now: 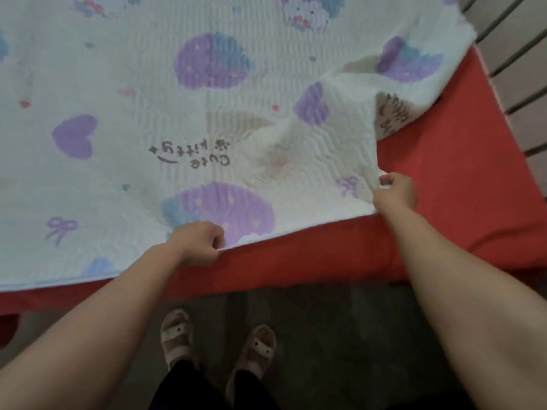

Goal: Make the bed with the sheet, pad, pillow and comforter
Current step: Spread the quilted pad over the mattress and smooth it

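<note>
A white quilted pad printed with purple hearts, bows and strawberries lies over most of the bed. Under it a red sheet covers the mattress and shows along the near edge and the right side. My left hand pinches the pad's near edge. My right hand grips the pad's near right corner, which is lifted and wrinkled. Further along the right edge the pad is folded up, with its fluffy white underside showing. No pillow or comforter is in view.
Metal rails of the bed frame run along the right side against a pale wall. I stand at the bed's near edge on a grey floor, my feet in light sandals just below the mattress.
</note>
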A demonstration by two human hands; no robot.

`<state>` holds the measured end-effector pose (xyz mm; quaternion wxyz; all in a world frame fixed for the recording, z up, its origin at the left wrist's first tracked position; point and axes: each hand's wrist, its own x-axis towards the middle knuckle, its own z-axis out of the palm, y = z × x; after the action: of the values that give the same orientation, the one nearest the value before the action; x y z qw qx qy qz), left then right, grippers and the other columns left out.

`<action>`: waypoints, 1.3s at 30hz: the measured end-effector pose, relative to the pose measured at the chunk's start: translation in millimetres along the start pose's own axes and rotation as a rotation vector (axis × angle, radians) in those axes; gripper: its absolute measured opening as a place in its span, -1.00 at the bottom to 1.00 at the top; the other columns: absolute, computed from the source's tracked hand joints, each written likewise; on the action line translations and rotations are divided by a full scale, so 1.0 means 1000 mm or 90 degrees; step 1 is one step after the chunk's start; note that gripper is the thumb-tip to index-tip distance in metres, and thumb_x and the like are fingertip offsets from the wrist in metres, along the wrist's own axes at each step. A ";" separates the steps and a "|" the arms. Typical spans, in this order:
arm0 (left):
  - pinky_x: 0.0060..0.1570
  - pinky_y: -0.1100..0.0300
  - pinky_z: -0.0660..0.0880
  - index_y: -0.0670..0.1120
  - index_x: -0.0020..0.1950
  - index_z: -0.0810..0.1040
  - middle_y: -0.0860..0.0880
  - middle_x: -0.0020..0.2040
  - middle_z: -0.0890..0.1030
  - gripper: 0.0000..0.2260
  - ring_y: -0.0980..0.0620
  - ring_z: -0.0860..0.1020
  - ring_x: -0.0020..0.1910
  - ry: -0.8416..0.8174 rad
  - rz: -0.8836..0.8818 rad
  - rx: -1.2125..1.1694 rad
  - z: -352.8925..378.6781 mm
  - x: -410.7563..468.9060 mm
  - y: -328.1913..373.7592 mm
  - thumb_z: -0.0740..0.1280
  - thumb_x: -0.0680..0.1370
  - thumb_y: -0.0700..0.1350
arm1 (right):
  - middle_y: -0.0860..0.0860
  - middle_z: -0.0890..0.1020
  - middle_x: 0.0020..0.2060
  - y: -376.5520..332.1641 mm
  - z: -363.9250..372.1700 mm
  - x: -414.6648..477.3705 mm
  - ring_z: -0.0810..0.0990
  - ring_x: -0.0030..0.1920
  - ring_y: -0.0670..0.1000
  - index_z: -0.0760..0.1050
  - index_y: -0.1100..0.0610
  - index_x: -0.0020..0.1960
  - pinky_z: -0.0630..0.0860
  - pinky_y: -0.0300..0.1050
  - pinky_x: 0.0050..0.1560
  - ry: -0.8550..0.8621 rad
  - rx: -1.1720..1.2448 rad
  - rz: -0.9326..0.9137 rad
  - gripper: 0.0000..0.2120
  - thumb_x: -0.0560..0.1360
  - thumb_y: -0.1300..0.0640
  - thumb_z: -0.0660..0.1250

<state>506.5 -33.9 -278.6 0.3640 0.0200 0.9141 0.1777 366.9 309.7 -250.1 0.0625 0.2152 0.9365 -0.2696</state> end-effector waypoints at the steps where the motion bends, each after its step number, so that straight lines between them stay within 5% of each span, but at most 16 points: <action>1: -0.28 0.22 0.33 0.03 -0.31 0.41 0.08 -0.30 0.46 -0.95 -0.02 0.50 -0.20 0.004 -0.004 0.014 0.007 0.003 0.003 0.24 0.26 -0.09 | 0.23 0.63 0.10 0.016 0.000 -0.003 0.57 0.14 0.22 0.60 0.24 0.12 0.46 -0.06 0.11 -0.008 -0.027 0.001 -0.68 0.39 0.35 0.28; 5: -0.26 0.21 0.30 0.01 -0.28 0.37 0.02 -0.20 0.54 -0.90 -0.08 0.56 -0.08 0.024 -0.003 0.093 0.025 0.009 0.017 0.28 0.36 -0.16 | 0.22 0.66 0.01 0.057 0.014 -0.020 0.61 0.05 0.22 0.59 0.13 0.19 0.45 -0.14 -0.06 -0.041 -0.043 -0.006 -0.56 0.34 0.33 0.28; 12: -0.17 0.20 0.32 0.03 -0.09 0.38 -0.04 0.07 0.58 -0.88 -0.10 0.54 0.08 0.016 -0.042 0.182 0.048 0.010 0.030 0.29 0.43 -0.11 | 0.15 0.40 0.36 0.082 0.033 -0.029 0.45 0.24 0.26 0.42 0.14 0.36 0.44 -0.02 0.27 -0.060 -0.145 -0.008 -0.46 0.38 0.33 0.23; 17: -0.10 0.16 0.37 0.03 -0.03 0.38 -0.04 0.12 0.56 -0.83 -0.11 0.53 0.11 0.000 -0.049 0.175 0.054 0.012 0.041 0.31 0.43 -0.07 | 0.21 0.36 0.30 0.084 0.032 -0.033 0.47 0.22 0.27 0.30 0.15 0.39 0.45 0.00 0.24 -0.082 -0.193 0.063 -0.46 0.42 0.32 0.29; 22: -0.11 0.17 0.41 0.03 -0.12 0.43 -0.03 0.03 0.59 -0.88 -0.10 0.55 0.04 -0.011 -0.028 0.055 0.048 0.019 0.053 0.31 0.42 0.01 | 0.23 0.26 0.31 0.086 0.024 -0.040 0.45 0.21 0.29 0.14 0.03 0.51 0.41 -0.08 0.21 -0.148 -0.145 0.061 -0.32 0.44 0.29 0.28; 26: -0.11 0.17 0.43 0.03 -0.09 0.52 0.01 -0.07 0.59 -0.91 -0.04 0.55 -0.04 0.059 0.025 -0.078 0.036 0.036 0.090 0.32 0.43 -0.10 | 0.22 0.31 0.23 0.089 0.005 -0.037 0.49 0.12 0.25 0.24 0.00 0.47 0.40 -0.14 0.13 -0.101 -0.057 0.007 -0.39 0.45 0.29 0.23; 34: -0.13 0.21 0.41 -0.03 -0.07 0.58 0.05 -0.16 0.57 -0.85 0.01 0.53 -0.17 0.208 0.114 -0.231 -0.007 0.080 0.177 0.30 0.45 -0.25 | 0.23 0.48 0.23 0.099 -0.030 0.008 0.47 0.24 0.21 0.31 0.24 0.36 0.35 -0.08 0.22 0.014 0.048 0.048 -0.54 0.47 0.25 0.27; 39: 0.03 0.13 0.47 -0.08 0.12 0.54 -0.04 0.05 0.56 -0.74 -0.05 0.56 -0.01 0.276 0.141 -0.272 -0.044 0.123 0.222 0.31 0.45 -0.24 | 0.22 0.55 0.14 0.109 -0.039 0.036 0.52 0.17 0.19 0.36 0.25 0.30 0.37 -0.09 0.17 0.035 0.070 0.077 -0.61 0.48 0.28 0.27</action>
<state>365.9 181.1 -254.7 0.1353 0.0041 0.9046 0.4041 382.4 426.6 -277.8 0.0412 0.2819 0.9070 -0.3100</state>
